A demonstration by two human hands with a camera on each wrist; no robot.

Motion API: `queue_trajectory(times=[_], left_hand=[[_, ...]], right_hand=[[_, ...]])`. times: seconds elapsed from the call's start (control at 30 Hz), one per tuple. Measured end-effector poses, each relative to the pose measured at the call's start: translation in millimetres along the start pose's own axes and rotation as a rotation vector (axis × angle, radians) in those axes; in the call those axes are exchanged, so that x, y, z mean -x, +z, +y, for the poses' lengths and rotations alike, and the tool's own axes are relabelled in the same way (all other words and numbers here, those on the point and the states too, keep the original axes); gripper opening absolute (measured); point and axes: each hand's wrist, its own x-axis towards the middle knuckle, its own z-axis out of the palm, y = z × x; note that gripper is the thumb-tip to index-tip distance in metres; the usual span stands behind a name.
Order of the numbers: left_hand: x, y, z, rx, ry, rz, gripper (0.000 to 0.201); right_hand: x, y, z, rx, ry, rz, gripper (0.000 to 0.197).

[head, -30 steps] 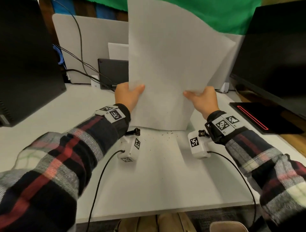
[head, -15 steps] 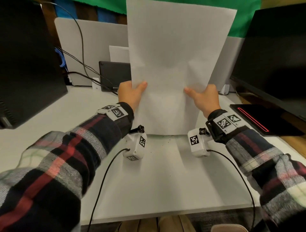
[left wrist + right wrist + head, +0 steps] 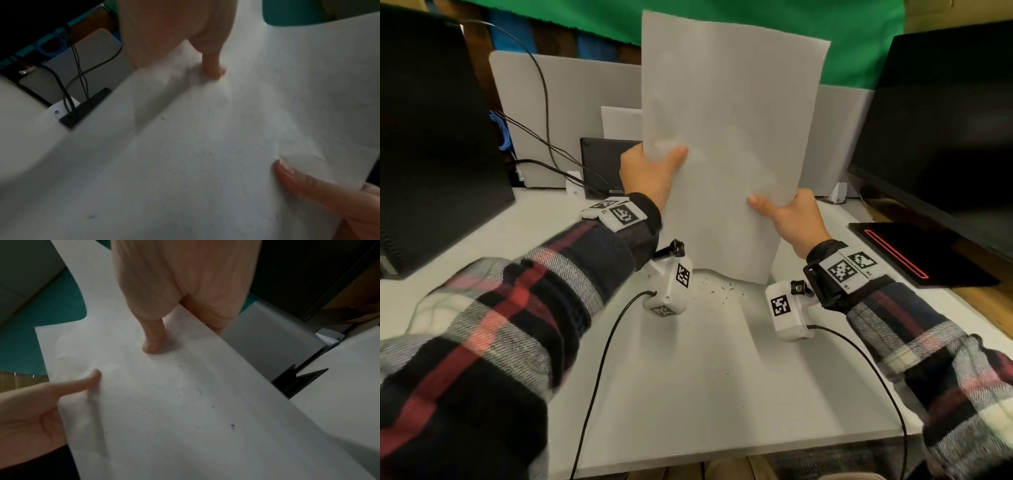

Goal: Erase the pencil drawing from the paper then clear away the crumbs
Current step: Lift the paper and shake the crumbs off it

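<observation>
A white sheet of paper [image 3: 726, 137] stands nearly upright above the desk, tilted a little to the right. My left hand [image 3: 650, 171] pinches its left edge, thumb on the near face. My right hand [image 3: 787, 216] pinches its right edge lower down, thumb also on the near face. Dark eraser crumbs [image 3: 714, 289] lie scattered on the white desk [image 3: 688, 377] just below the sheet's bottom edge. In the left wrist view the paper [image 3: 205, 146] carries a few specks; in the right wrist view the paper [image 3: 185, 402] shows faint pencil traces and specks.
A black computer tower [image 3: 431, 144] stands at the left and a black monitor [image 3: 941, 130] at the right. A grey divider [image 3: 571, 113] with cables and a small black device [image 3: 606, 161] lie behind. A black pad with a red line [image 3: 907, 253] sits right.
The paper has been raised and tipped rightward; its bottom edge now hangs clear of the desk. My left hand rose higher than my right. More crumbs lie below the sheet.
</observation>
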Motion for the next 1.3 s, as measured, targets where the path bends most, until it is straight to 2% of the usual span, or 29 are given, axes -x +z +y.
queue_trajectory(times=[0.13, 0.23, 0.33, 0.43, 0.57, 0.63, 0.73, 0.83, 0.93, 1.0, 1.07, 1.23, 1.3], left_hand=[[4, -3, -6, -0.132, -0.054, -0.183, 0.030], [8, -5, -7, -0.077, -0.069, -0.212, 0.039], [13, -1, -2, 0.004, -0.033, -0.140, 0.034], [13, 6, 1, 0.016, -0.010, -0.010, 0.035], [12, 13, 2, -0.081, 0.022, 0.128, 0.065], [14, 13, 1, -0.101, 0.038, 0.130, 0.070], [15, 6, -6, -0.169, 0.041, 0.048, 0.061], [17, -8, -12, -0.208, -0.045, -0.143, 0.048], [20, -21, -17, -0.093, -0.146, -0.344, 0.033], [21, -25, -20, -0.032, -0.189, -0.400, 0.031], [20, -24, -24, 0.000, -0.214, -0.412, 0.030], [5, -15, -30, -0.020, -0.176, -0.299, 0.032], [-2, -10, -31, -0.028, -0.201, -0.307, 0.031]], right_hand=[[-2, -4, 0, -0.009, 0.004, 0.033, 0.020], [-1, -5, 3, -0.005, 0.027, 0.023, 0.024], [2, -4, 4, -0.027, 0.037, -0.003, 0.024], [4, -7, 2, -0.048, 0.041, -0.042, 0.022], [6, -10, -2, -0.062, 0.048, -0.116, 0.019], [8, -9, -5, -0.067, 0.048, -0.133, 0.017], [8, -6, -6, -0.041, 0.048, -0.095, 0.019], [7, -7, -6, -0.024, 0.055, -0.035, 0.024], [7, -9, 0, -0.054, 0.071, 0.026, 0.026], [5, -10, 2, -0.075, 0.086, 0.038, 0.024], [2, -11, 4, -0.072, 0.094, 0.025, 0.023], [-14, -13, 14, -0.012, 0.141, -0.067, 0.025], [-21, -13, 20, -0.003, 0.186, -0.045, 0.029]])
